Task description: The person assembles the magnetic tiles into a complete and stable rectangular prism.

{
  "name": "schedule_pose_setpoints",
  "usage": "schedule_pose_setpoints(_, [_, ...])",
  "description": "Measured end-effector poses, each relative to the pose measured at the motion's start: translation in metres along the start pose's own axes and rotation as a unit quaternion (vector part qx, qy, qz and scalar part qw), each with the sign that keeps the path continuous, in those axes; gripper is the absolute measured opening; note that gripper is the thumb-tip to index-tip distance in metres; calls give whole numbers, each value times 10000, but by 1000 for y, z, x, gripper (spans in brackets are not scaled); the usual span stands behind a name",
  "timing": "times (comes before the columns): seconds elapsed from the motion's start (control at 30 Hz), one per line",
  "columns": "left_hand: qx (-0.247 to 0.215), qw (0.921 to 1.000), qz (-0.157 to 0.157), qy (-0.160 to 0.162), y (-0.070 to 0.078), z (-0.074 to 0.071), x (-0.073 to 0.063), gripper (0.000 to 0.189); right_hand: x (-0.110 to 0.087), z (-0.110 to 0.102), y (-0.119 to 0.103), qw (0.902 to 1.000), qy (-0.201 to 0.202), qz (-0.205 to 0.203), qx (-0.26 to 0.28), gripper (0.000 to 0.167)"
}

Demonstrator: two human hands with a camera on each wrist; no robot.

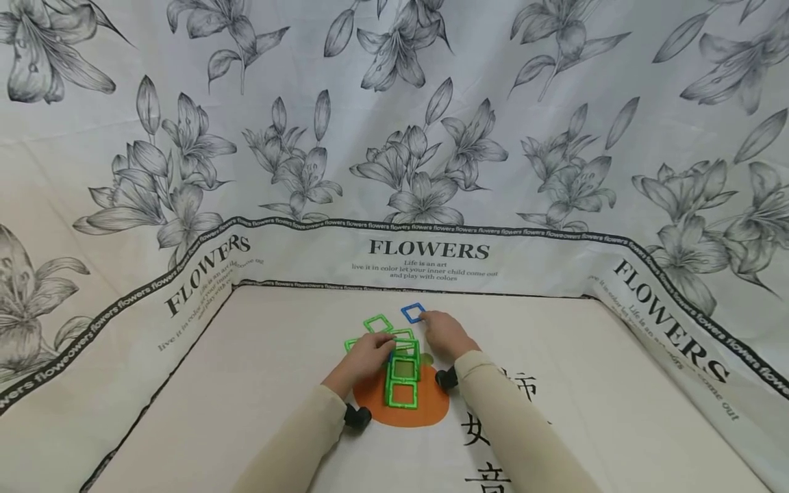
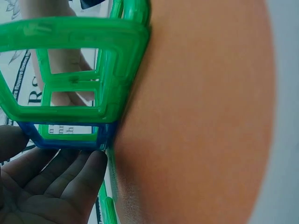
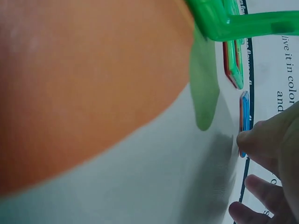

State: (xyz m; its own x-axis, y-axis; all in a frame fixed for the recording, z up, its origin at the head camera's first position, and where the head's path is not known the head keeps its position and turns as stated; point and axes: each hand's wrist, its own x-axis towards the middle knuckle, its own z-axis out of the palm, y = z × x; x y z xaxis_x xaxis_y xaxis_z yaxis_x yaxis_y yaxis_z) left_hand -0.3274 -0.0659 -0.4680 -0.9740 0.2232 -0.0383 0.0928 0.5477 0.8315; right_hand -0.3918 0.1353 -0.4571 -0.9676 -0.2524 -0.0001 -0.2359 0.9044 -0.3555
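A boxy structure of green open-frame magnetic tiles [image 1: 404,370] stands on the orange print, with a blue tile [image 2: 70,143] low in it in the left wrist view. My left hand [image 1: 370,352] holds its far left side, thumb at one blue corner and fingers along the lower edge. Farther back, a blue square tile [image 1: 414,313] lies flat on the table. My right hand [image 1: 446,334] pinches its near right edge; in the right wrist view the thumb [image 3: 250,142] presses on the side of the blue tile [image 3: 245,116], the other fingers spread away.
Loose green tiles [image 1: 377,323] lie behind and left of the structure, near the blue square. The white tablecloth [image 1: 259,383] carries an orange print [image 1: 425,414] and black characters [image 1: 487,476]. Flower-printed cloth [image 1: 425,257] walls the back and sides.
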Motion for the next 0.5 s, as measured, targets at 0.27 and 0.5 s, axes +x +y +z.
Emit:
schedule_pose_setpoints(0.27, [80,9999,53,46,0,0,0,43,2,-1,-4,9998,-186,-4,-10,41])
schedule_pose_setpoints(0.5, [24,10000,-61,8,0,1,-1,44,5,0,-2,9995,43,-142,-261,36])
